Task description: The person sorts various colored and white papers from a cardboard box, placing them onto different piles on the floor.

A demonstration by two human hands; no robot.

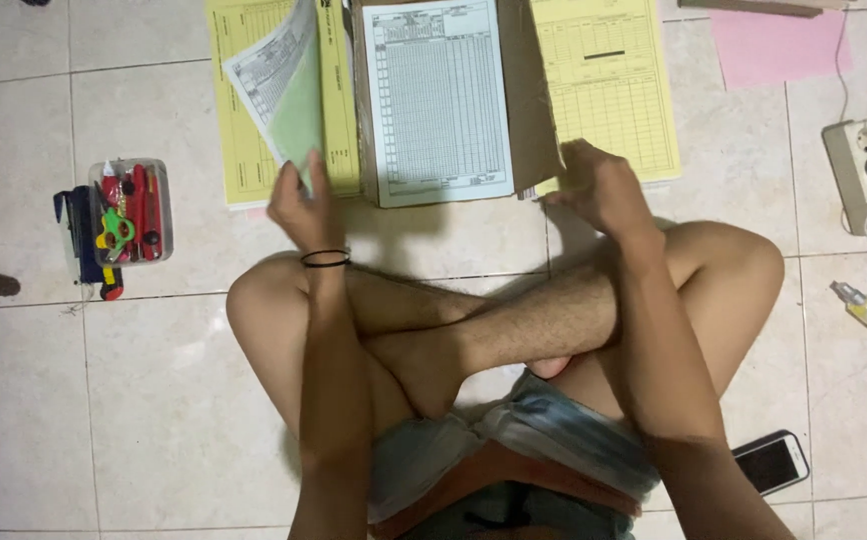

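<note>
Left hand (299, 205) lifts a green sheet (294, 95); right hand (599, 185) rests on the form pad (439, 100).

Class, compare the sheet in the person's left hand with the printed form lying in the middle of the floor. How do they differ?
The green sheet is lifted and curled in the left hand; the white form lies flat. The green sheet's raised face looks plain; the white form's face shows a dense printed grid. Both are paper with printed tables.

The scene is being viewed by a single head-worn camera, looking steeply down and close over crossed legs, with the floor (154, 400) and papers (439, 100) lying far.
</note>
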